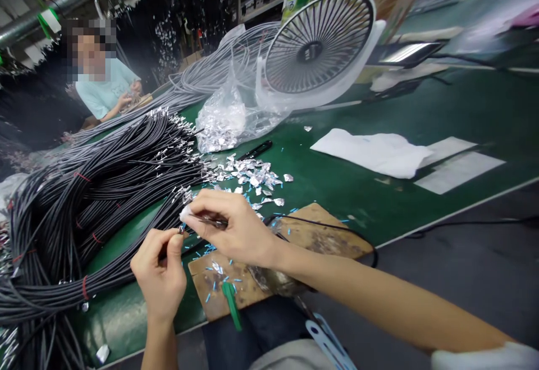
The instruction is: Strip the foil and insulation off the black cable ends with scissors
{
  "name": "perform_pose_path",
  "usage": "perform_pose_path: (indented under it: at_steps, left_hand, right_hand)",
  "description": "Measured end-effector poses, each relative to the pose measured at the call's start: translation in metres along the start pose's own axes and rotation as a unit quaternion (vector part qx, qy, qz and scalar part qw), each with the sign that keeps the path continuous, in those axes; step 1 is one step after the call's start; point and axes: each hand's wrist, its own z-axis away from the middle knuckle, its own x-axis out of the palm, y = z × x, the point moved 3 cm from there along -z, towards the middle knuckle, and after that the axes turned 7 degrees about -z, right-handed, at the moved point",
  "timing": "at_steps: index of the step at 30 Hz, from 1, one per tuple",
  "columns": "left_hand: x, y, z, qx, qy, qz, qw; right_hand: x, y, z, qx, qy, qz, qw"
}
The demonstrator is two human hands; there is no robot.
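Observation:
My left hand (159, 272) is closed in a pinch on the end of a black cable, where a tiny blue and metallic tip shows between thumb and forefinger. Right beside it, my right hand (238, 229) is wrapped round a slim dark metal tool (217, 221), whose kind is mostly hidden by the fingers. Something white (186, 214) covers the tip of a right finger. Thick bundles of black cables (138, 162) with stripped, silvery ends lie left of my hands. Scraps of foil (255, 176) and blue bits of insulation are scattered just beyond.
A worn wooden board (326, 227) lies at the green table's (404, 207) front edge, with a green-handled thing (231, 305) on it. Behind stand a plastic bag of foil scraps (223, 120) and a fan (314, 50). White sheets (370, 151) lie right. Another person (107, 86) sits across.

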Motion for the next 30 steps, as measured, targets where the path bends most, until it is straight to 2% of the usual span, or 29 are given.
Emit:
perform_pose_path:
  at_steps: [9, 12, 15, 17, 20, 25, 30]
  left_hand:
    - [0.002, -0.004, 0.002, -0.01, 0.019, -0.004, 1.0]
    - [0.0, -0.004, 0.002, -0.022, 0.056, -0.008, 0.998]
    - [-0.007, 0.0, 0.0, 0.021, 0.107, 0.0, 0.994]
    - [-0.011, 0.003, -0.001, 0.039, 0.122, -0.002, 0.992]
    - [-0.015, 0.005, -0.002, 0.024, 0.119, -0.024, 0.992]
    - [-0.017, 0.006, -0.001, 0.014, 0.12, -0.053, 0.991]
    - [-0.016, 0.008, -0.002, 0.038, 0.126, -0.045, 0.99]
  right_hand:
    - [0.0, -0.002, 0.001, -0.012, -0.028, 0.008, 0.999]
    - [0.002, 0.001, 0.0, 0.046, -0.059, -0.02, 0.997]
    - [0.002, 0.003, -0.001, 0.125, -0.057, -0.072, 0.988]
    - [0.001, 0.002, -0.002, 0.139, -0.045, -0.077, 0.986]
    - [-0.001, -0.001, -0.002, 0.104, -0.045, -0.047, 0.992]
    - [0.001, -0.003, -0.001, 0.025, -0.084, -0.016, 0.996]
    - [0.002, -0.003, 0.0, 0.009, -0.094, -0.034, 0.995]
